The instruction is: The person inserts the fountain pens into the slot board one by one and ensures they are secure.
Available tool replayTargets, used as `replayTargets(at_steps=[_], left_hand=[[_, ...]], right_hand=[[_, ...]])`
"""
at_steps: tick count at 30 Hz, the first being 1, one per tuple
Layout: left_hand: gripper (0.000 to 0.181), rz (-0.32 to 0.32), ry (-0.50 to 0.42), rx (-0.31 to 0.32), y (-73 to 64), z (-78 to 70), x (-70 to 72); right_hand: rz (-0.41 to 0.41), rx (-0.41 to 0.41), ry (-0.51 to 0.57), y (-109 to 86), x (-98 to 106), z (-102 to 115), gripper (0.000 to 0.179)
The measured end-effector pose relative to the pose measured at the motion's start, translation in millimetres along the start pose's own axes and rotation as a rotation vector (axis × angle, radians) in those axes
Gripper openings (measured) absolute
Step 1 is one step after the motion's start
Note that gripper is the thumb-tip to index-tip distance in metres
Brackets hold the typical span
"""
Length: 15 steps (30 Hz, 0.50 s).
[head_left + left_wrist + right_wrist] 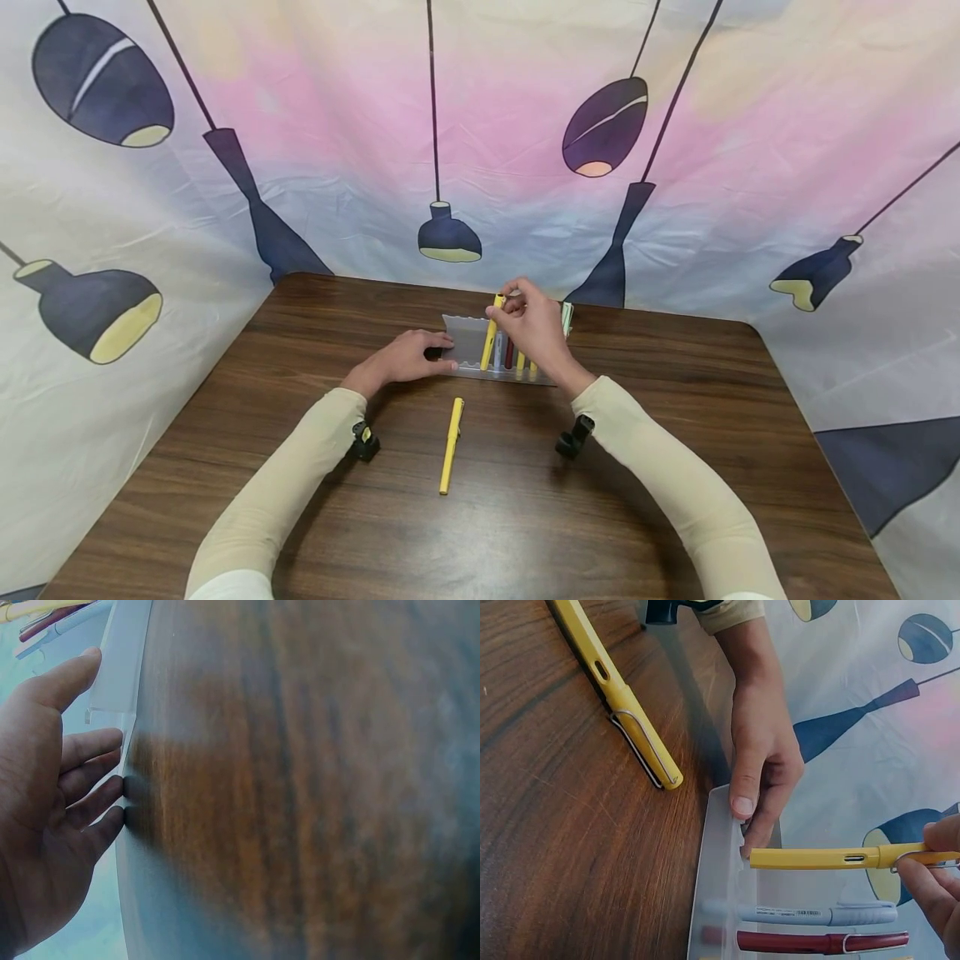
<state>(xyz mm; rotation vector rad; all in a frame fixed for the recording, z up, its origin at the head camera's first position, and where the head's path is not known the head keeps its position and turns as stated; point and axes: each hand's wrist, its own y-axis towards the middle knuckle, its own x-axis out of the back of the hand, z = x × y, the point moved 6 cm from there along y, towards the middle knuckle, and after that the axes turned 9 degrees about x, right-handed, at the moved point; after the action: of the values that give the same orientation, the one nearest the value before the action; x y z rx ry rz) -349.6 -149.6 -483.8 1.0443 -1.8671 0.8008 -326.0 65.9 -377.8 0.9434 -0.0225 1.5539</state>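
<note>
My right hand (pixel 534 327) pinches a yellow pen (pixel 488 346) near its clip end, the lower end reaching into a clear plastic pen holder (pixel 467 340). Beside that pen stand a pale pen (pixel 810 913), a dark red pen (pixel 821 943) and two more yellow pens (pixel 521 360), partly hidden by my right hand in the head view. My left hand (pixel 411 355) rests at the holder's left end, thumb by the front edge, fingers extended and loosely bent. Another yellow pen (pixel 452 446) lies on the table in front of the holder.
The brown wooden table (pixel 300 333) ends at the back against a hanging cloth (pixel 360 217) printed with lamps. A green and white item (pixel 567 317) shows behind my right hand. A small black camera sits on each wrist.
</note>
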Motion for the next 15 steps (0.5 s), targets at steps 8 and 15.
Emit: replayTargets(at_steps=[8, 15], left_hand=[[0.065, -0.005, 0.004, 0.003, -1.4, -1.0, 0.6], [0.065, -0.011, 0.009, -0.001, -1.6, -1.4, 0.8]], right_hand=[[-0.020, -0.016, -0.029, 2.9, -3.3, -3.8, 0.028], [-0.021, -0.018, -0.021, 4.3, -8.5, -8.8, 0.027]])
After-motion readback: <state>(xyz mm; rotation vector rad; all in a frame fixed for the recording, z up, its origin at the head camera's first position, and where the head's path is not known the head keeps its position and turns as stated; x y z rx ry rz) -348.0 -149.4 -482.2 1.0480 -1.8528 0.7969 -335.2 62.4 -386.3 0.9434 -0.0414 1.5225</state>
